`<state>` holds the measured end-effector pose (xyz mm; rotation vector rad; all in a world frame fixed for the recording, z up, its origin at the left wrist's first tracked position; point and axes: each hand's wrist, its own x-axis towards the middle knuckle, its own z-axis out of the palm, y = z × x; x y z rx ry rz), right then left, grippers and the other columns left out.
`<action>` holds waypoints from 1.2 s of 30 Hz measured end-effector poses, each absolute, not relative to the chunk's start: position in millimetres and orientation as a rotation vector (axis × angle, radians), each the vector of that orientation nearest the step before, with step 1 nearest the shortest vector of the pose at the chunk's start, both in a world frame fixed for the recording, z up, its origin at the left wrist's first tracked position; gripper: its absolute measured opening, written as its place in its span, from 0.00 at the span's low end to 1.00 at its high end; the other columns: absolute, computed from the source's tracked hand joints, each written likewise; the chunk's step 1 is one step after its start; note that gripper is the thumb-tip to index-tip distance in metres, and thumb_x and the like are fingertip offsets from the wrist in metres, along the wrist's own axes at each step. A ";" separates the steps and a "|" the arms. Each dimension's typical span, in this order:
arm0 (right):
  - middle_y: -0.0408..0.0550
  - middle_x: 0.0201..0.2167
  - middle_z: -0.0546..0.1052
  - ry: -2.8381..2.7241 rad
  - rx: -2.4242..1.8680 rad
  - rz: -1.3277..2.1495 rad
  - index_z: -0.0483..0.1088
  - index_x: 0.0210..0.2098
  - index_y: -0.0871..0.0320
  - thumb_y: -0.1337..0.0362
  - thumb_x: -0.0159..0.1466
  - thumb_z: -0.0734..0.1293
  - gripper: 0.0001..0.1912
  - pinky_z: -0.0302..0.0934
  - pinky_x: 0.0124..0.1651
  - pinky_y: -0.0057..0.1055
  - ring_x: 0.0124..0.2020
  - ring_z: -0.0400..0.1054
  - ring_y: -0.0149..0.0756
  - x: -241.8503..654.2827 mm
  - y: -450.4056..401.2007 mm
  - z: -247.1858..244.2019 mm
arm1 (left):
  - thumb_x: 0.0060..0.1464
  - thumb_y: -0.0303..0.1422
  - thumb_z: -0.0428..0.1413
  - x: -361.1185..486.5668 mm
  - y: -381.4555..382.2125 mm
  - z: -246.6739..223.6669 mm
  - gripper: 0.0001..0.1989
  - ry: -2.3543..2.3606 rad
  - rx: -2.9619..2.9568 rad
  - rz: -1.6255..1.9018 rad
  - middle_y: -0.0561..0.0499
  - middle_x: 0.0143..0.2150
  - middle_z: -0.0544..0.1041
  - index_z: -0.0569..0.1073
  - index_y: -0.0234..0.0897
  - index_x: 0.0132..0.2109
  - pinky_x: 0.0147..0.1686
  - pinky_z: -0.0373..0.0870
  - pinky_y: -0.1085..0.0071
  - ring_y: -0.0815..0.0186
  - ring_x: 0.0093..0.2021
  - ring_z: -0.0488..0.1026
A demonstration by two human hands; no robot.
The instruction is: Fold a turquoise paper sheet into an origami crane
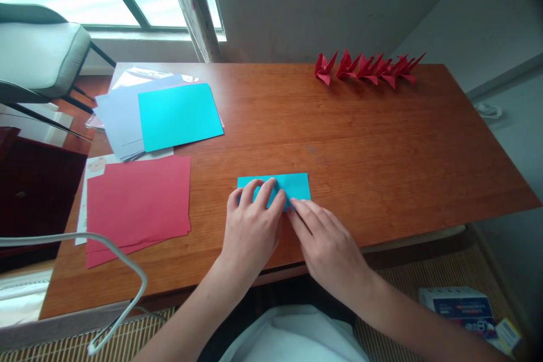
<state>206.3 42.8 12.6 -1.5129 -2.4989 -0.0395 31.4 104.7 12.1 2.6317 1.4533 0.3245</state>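
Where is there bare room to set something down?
The table shows bare wood right of the small blue sheet, below the red paper cranes, and between the cranes and the large blue sheet. Crowded: left end, with red sheets and pale sheets; near middle, with left hand and right hand.

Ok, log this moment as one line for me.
left hand: fingers on blue paper | right hand: fingertips at its near edge | table: red sheets, blue sheet left; red paper cranes far right
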 end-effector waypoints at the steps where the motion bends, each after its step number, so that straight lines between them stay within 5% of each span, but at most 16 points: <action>1: 0.59 0.62 0.73 -2.490 -1.500 -0.038 0.71 0.60 0.70 0.75 0.69 0.58 0.22 0.65 0.61 0.45 0.61 0.66 0.49 202.8 42.7 8.6 | 0.63 0.28 0.52 32.3 104.4 12.4 0.13 1.455 2.631 0.323 0.47 0.62 0.75 0.75 0.40 0.52 0.51 0.66 0.51 0.48 0.59 0.70; 12: 0.58 0.60 0.75 -2.423 -1.506 -0.014 0.71 0.60 0.68 0.76 0.70 0.58 0.22 0.64 0.61 0.47 0.60 0.67 0.48 201.5 37.7 1.3 | 0.65 0.30 0.50 43.1 96.1 11.0 0.12 1.557 2.595 0.345 0.45 0.63 0.75 0.75 0.39 0.50 0.53 0.66 0.50 0.46 0.61 0.70; 27: 0.58 0.61 0.74 -2.445 -1.479 -0.011 0.70 0.61 0.69 0.76 0.69 0.58 0.22 0.63 0.60 0.47 0.60 0.66 0.49 205.3 38.9 0.4 | 0.63 0.20 0.48 -8.1 117.4 17.3 0.26 1.093 2.751 0.098 0.50 0.72 0.64 0.70 0.44 0.64 0.61 0.63 0.56 0.56 0.68 0.64; 36: 0.58 0.61 0.74 -2.465 -1.482 0.009 0.69 0.62 0.68 0.76 0.69 0.59 0.23 0.62 0.61 0.47 0.60 0.66 0.50 206.3 39.4 3.1 | 0.62 0.18 0.47 -36.3 116.2 22.0 0.28 1.152 2.904 0.064 0.39 0.73 0.61 0.66 0.36 0.67 0.65 0.63 0.52 0.49 0.71 0.59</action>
